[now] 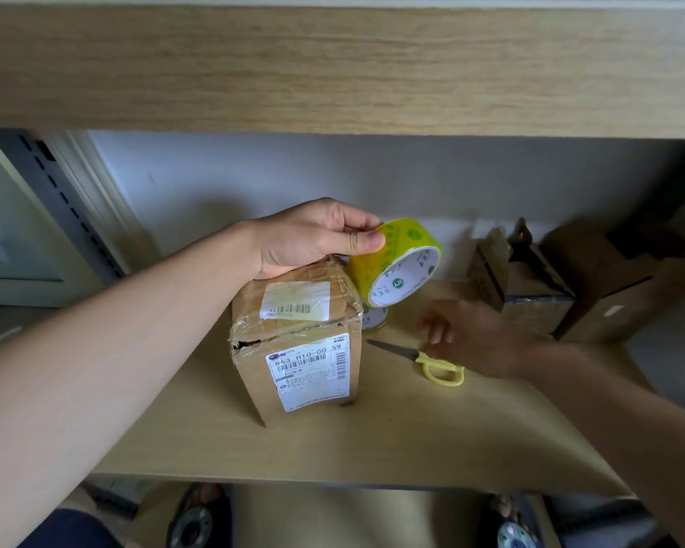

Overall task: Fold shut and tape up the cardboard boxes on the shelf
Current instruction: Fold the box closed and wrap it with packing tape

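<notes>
A closed cardboard box (297,346) with white shipping labels stands on the wooden shelf (372,441), its top covered in clear tape. My left hand (313,239) rests on the box's far top edge and pinches a yellow tape roll (398,263) between thumb and fingers, holding it just right of the box. My right hand (475,338), blurred, hovers with fingers spread over yellow-handled scissors (424,359) lying on the shelf. It holds nothing.
A second tape roll (374,320) peeks out behind the box. Two open cardboard boxes (519,278) (617,278) stand at the back right. An upper shelf board (333,69) hangs low overhead. A slotted metal upright (68,207) runs at the left.
</notes>
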{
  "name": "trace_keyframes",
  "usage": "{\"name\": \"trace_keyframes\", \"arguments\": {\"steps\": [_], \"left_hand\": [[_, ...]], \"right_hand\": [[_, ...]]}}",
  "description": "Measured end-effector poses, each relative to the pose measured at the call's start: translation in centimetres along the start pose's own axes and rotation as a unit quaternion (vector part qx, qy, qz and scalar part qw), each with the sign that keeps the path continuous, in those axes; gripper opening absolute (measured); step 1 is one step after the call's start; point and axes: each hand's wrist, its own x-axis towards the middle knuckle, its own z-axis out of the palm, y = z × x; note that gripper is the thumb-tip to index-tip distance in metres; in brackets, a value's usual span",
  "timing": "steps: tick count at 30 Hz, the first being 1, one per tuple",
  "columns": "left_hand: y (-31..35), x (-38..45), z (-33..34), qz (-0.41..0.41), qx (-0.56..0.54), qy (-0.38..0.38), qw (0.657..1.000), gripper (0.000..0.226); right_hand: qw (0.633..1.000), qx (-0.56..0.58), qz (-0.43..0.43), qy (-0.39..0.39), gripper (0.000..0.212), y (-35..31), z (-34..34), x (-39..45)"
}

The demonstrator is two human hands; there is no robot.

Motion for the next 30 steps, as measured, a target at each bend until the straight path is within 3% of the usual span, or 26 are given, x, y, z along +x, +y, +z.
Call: {"name": "trace_keyframes", "arguments": {"steps": [4,12,19,23,27,30], "left_hand": [[-0.2,-0.6,0.1,-0.017,-0.024,0.037,0.999,0.023],[-0.8,-2.5,0.1,-0.047,-0.115,0.193,0.973,0.033],[-1.3,-3.9,-1.0,-0.039,-0.134,0.203,0.969,0.022],[-2.0,-4.0,-1.5,0.012,-0.128,0.191,0.973,0.045],[-2.6,-3.9,-1.6,0.054,-0.127,0.178,0.974,0.029],[-2.9,-3.7,-1.4,0.068,-0.116,0.178,0.975,0.027]], "right_hand": [[0.995,-0.094,-0.007,-0.012,0.02,-0.3,1.1,0.3],[0.986,-0.16,0.001,-0.043,0.032,0.1,1.0,0.1],[0.966,-0.25,-0.012,-0.058,0.029,0.0,1.6,0.5],[0.991,-0.123,-0.008,-0.051,0.021,-0.6,-0.8,-0.2],[0.996,0.048,-0.042,-0.06,0.02,-1.8,-4.5,-2.1],[0.974,0.201,-0.089,-0.051,0.02,-2.9,-6.2,-3.2]]}}
